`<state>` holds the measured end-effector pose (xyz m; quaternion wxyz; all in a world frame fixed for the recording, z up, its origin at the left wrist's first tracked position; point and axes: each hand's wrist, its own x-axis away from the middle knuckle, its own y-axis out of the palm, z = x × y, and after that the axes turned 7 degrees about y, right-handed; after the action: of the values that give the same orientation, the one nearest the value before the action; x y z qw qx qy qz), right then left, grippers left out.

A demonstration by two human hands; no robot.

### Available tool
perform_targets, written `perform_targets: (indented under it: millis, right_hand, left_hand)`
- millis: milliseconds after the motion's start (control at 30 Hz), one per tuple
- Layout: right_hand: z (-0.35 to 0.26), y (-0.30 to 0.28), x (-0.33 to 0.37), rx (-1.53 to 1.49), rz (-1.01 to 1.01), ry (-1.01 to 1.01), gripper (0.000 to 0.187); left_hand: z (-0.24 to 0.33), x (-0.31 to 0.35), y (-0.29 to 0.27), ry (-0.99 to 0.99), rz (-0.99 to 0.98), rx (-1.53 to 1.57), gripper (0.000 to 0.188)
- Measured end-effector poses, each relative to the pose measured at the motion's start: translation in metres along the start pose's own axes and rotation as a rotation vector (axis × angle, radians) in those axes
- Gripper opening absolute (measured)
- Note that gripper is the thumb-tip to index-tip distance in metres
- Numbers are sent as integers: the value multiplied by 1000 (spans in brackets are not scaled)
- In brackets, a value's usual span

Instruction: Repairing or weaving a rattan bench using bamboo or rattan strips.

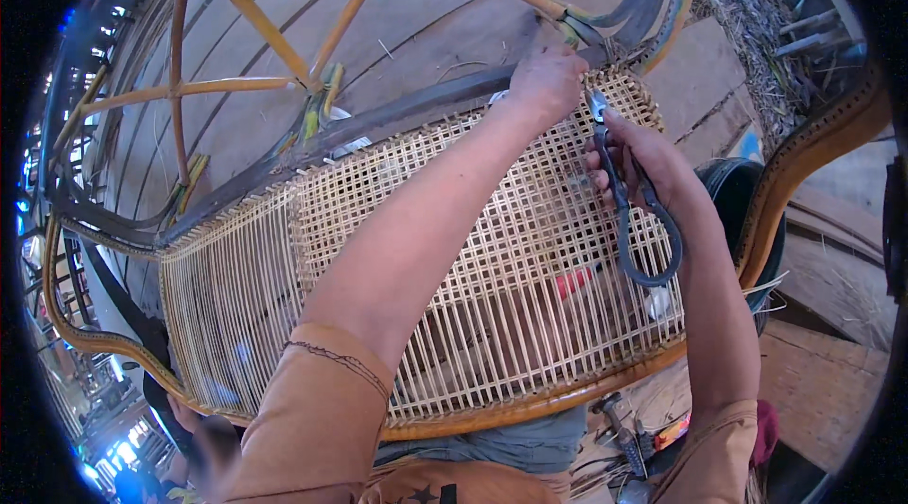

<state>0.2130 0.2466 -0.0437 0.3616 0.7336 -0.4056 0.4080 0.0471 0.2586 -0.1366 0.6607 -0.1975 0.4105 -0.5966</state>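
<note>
Head view — two hands [547,86] [657,162], right holding one cutter [622,216], one cane panel [511,230]

My shirt [492,482] is orange-brown, with dark stars [422,495] low in the frame. Its left sleeve [312,409] (dark wavy line near the hem) ends around my elbow; blue-grey legwear [534,438] shows at bottom centre. My left hand [551,78] and right hand [651,159] are bare.
</note>
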Motion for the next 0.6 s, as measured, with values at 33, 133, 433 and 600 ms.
perform_targets:
  millis: [33, 133, 433, 600]
  right_hand:
    - [-3, -3, -4, -10, -36, 24, 41]
    - [-3, -13, -16, -23, -86, 52, 41]
    - [-12, -17, -24, 52, -132, 62, 42]
    - [-15, -20, -27, 88, -140, 81, 41]
  left_hand:
    - [-2, -2, 3, 0, 3, 3, 21]
    - [-9, -5, 11, 39, 56, 43, 21]
    - [-15, -15, 11, -16, -74, 109, 17]
    - [-10, -14, 16, -61, -132, 32, 20]
